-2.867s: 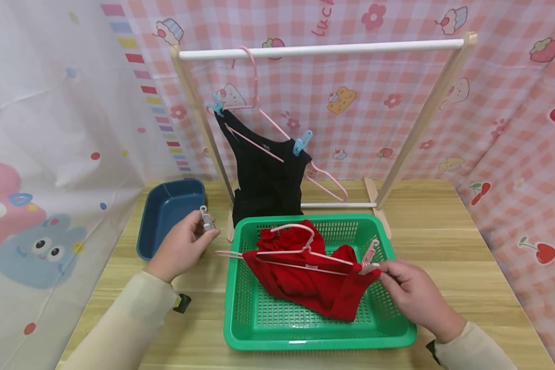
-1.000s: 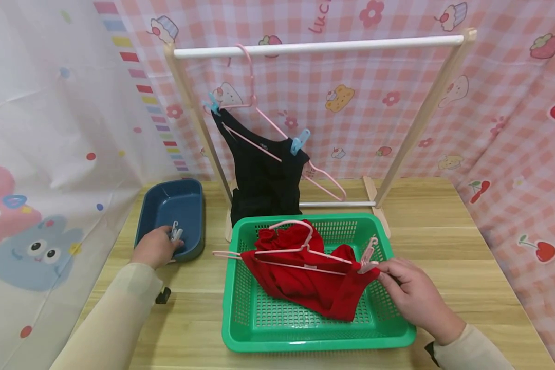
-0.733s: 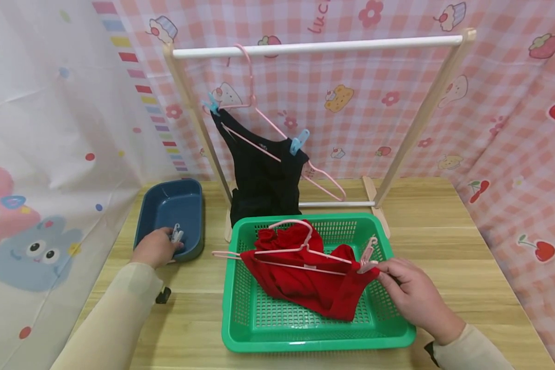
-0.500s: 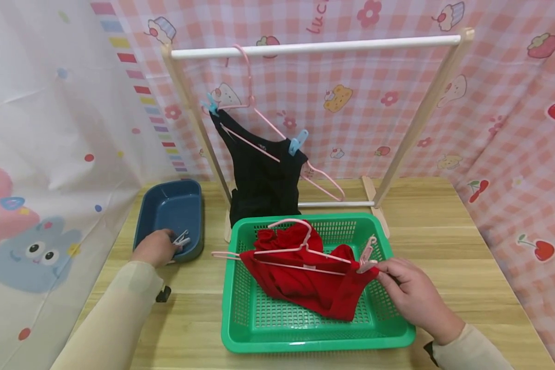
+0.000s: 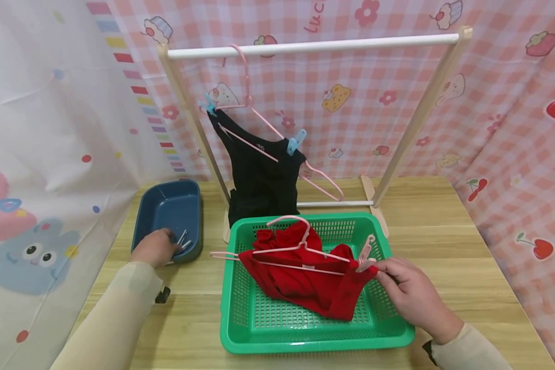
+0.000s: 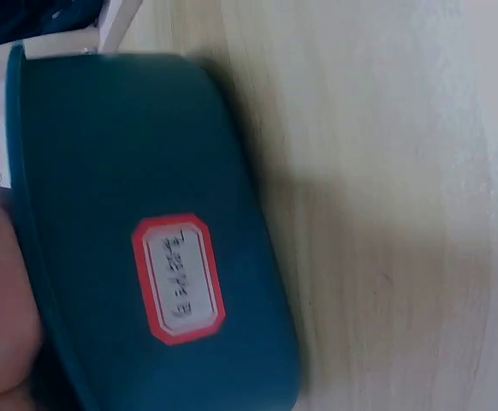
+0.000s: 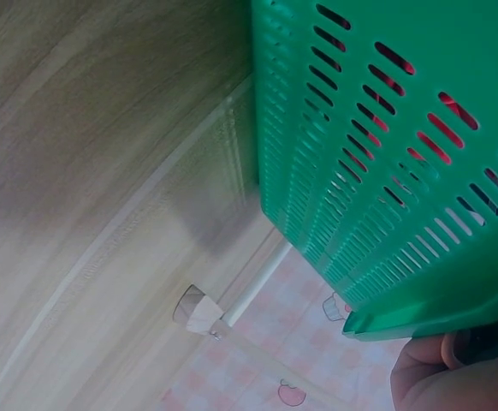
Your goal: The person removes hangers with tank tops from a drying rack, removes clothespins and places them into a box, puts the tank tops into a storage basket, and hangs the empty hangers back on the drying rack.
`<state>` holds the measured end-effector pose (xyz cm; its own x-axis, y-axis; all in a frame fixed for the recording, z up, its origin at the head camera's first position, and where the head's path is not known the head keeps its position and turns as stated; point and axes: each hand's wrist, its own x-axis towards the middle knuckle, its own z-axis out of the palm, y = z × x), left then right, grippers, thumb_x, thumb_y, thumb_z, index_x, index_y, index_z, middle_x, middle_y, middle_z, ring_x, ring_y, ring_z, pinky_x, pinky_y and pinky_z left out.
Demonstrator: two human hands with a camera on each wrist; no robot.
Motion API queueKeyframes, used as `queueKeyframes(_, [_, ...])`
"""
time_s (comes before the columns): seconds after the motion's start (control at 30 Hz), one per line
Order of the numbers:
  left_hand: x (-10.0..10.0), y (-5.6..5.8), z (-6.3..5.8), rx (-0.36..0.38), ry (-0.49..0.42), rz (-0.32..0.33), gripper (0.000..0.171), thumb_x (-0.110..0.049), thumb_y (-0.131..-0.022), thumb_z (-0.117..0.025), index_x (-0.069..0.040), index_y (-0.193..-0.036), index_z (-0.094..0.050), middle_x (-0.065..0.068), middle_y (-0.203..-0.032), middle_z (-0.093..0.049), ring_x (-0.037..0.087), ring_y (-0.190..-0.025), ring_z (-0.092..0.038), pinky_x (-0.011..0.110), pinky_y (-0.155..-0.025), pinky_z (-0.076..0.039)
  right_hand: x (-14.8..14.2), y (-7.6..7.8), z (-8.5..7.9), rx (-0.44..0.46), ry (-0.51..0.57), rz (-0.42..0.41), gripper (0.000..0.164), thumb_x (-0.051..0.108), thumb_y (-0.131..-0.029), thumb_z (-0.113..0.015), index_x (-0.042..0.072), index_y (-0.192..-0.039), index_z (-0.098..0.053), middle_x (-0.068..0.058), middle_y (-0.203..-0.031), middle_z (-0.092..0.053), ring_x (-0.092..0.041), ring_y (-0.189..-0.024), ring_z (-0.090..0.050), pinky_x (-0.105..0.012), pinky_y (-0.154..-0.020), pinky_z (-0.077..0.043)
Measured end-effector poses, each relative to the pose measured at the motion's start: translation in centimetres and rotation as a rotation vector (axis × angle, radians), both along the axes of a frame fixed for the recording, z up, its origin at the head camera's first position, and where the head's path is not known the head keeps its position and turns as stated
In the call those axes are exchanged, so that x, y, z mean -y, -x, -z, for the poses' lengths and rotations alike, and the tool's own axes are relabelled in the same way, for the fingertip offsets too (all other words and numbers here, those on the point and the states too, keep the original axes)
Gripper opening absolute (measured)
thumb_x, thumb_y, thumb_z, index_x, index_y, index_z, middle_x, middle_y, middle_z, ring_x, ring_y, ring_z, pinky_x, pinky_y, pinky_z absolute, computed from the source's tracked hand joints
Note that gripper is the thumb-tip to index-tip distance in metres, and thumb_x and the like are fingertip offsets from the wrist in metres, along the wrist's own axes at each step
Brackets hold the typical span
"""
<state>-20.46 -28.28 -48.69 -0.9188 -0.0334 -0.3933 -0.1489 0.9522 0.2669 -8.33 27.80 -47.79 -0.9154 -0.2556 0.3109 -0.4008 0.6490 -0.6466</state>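
Note:
My left hand (image 5: 153,247) reaches over the near rim of the blue bin (image 5: 165,191), its fingertips hidden inside. Light grey clothespins (image 5: 183,240) show right at its fingers; whether it grips one I cannot tell. My right hand (image 5: 409,293) pinches the shoulder end of a red sleeveless top (image 5: 305,288). Close by those fingers, a pale pink clothespin (image 5: 365,251) is fixed at that shoulder. A pink hanger (image 5: 284,250) runs through the top, its left end sticking out past the rim of the green basket (image 5: 316,345) beneath.
Behind the basket stands a rack with a white top rail (image 5: 351,46). A black sleeveless top (image 5: 263,180) hangs there on another pink hanger, held by two blue clothespins (image 5: 297,142). A red-bordered label (image 6: 179,278) is on the bin's outer side.
My left hand has moved left from beside the basket to the blue bin, bringing a grey clothespin. That clothespin has since tipped and sunk lower in the bin. My right hand keeps its place.

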Motion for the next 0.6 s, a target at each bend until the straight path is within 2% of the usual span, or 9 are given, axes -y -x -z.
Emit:
queueKeyframes(0.1, [-0.5,-0.5,-0.4,-0.043,-0.011,-0.006,0.061,-0.031,-0.106,-0.059,0.006,-0.153,-0.045,0.032,-0.146,-0.057,0.055,-0.133,-0.054,0.067,-0.104,-0.048,0.2,0.0,0.0,-0.004,0.001,0.004,0.029,-0.002,-0.097,-0.070,0.023,-0.109,-0.078,0.012,-0.105,-0.074,-0.001,-0.093,-0.060,-0.022,-0.077,-0.053])
queueKeyframes(0.23, [-2.4,-1.6,-2.0,-0.120,-0.018,0.033,0.062,-0.035,-0.107,-0.058,0.003,-0.154,-0.046,0.028,-0.138,-0.064,0.050,-0.125,-0.062,0.064,-0.099,-0.052,0.5,-0.1,-0.1,-0.027,0.010,0.004,0.030,-0.003,-0.096,-0.071,0.024,-0.105,-0.078,0.012,-0.102,-0.074,-0.001,-0.093,-0.060,-0.023,-0.076,-0.053])
queueKeyframes(0.43, [-6.5,-4.4,-5.8,-0.187,-0.019,0.145,0.061,-0.040,-0.105,-0.063,-0.001,-0.151,-0.053,0.022,-0.134,-0.069,0.043,-0.121,-0.067,0.060,-0.097,-0.055,0.5,0.0,0.5,-0.105,-0.018,-0.018,0.028,-0.006,-0.090,-0.076,0.020,-0.101,-0.078,0.013,-0.093,-0.073,-0.001,-0.085,-0.057,-0.021,-0.073,-0.049])
queueKeyframes(0.6, [-9.3,-7.3,-9.1,-0.180,0.007,0.256,0.054,-0.044,-0.100,-0.071,-0.008,-0.140,-0.065,0.010,-0.118,-0.076,0.030,-0.107,-0.072,0.053,-0.092,-0.059,0.6,-0.1,1.3,-0.192,-0.040,-0.026,0.028,-0.009,-0.083,-0.079,0.015,-0.096,-0.078,0.010,-0.085,-0.071,-0.001,-0.080,-0.053,-0.021,-0.067,-0.044])
